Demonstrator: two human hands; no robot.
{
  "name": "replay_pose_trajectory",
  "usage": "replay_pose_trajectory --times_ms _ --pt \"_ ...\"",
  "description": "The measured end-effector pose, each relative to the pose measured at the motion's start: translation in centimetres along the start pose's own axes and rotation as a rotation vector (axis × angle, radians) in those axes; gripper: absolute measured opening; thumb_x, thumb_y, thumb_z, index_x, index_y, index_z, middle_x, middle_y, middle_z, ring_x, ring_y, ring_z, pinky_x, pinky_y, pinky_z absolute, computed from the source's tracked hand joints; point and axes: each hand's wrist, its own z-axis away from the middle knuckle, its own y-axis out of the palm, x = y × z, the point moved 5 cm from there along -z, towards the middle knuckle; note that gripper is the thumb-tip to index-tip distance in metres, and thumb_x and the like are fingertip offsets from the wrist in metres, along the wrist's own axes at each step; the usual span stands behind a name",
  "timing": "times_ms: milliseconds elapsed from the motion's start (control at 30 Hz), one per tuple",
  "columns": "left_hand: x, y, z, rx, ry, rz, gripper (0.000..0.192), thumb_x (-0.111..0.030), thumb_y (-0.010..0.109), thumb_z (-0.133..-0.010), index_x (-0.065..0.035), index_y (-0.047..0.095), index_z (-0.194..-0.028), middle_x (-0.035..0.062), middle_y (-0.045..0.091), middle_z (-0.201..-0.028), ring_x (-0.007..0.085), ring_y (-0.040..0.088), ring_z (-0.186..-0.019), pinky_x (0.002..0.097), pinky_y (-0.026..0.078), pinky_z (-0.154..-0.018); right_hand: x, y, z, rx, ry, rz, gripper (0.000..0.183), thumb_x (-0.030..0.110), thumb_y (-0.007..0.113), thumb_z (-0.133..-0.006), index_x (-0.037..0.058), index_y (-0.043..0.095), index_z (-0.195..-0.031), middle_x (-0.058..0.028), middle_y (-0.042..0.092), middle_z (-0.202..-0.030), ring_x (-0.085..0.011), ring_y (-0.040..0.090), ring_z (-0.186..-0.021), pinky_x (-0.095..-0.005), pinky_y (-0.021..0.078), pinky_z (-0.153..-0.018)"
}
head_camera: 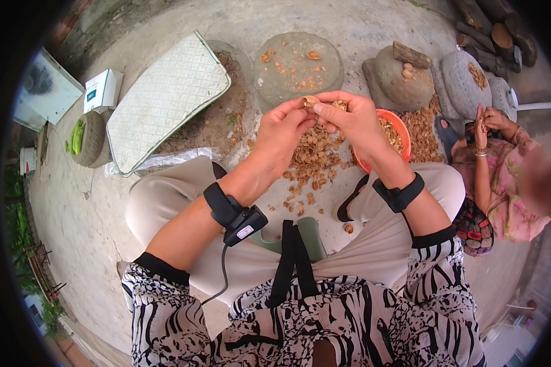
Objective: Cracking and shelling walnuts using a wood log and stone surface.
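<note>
My left hand [280, 133] pinches a piece of walnut shell [310, 101] between thumb and fingertips. My right hand [351, 119] meets it there, its thumb against the same piece. Another cracked walnut piece [340, 105] sits in the curl of my right fingers. Beneath both hands a heap of broken walnut shells [317, 149] spreads over the concrete. Partly behind my right forearm stands an orange-red plastic bowl [409, 137] with walnut kernels [389, 134] in it. Ahead of my hands lies a round flat stone [298, 55] scattered with walnut bits.
At right sits another person [496, 174], hands raised together, beside more shells [420, 133]. A rounded stone [395, 82] bears a wood piece [411, 55] and walnuts. Left are a quilted pad [170, 101], a white box [103, 91] and green vegetables [76, 137] on a stone. Logs [491, 32] lie far right.
</note>
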Motion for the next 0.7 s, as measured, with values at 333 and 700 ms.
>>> replay_pose_trajectory --times_ms 333,700 --pt "0.1 -0.2 0.0 -0.085 -0.172 0.26 0.025 -0.007 0.043 -0.091 0.009 0.046 -0.109 0.0165 0.051 -0.11 0.023 0.049 -0.109 0.0331 0.04 -0.101 -0.5 -0.6 -0.3 0.033 0.093 -0.195 0.02 0.009 0.064 -0.083 -0.0047 0.062 -0.097 -0.009 0.065 -0.081 -0.0066 0.055 -0.064 -0.0174 0.0433 -0.051" --pt "-2.2 -3.0 -0.7 -0.267 -0.077 -0.03 0.023 -0.013 0.046 -0.091 0.0028 0.056 -0.104 0.0054 0.055 -0.087 0.0113 0.052 -0.079 0.0248 0.046 -0.073 0.3 -0.8 0.0 0.146 -0.103 0.496 0.032 0.015 0.067 -0.081 0.0012 0.058 -0.109 -0.0052 0.064 -0.089 -0.0062 0.055 -0.071 -0.0201 0.0443 -0.057"
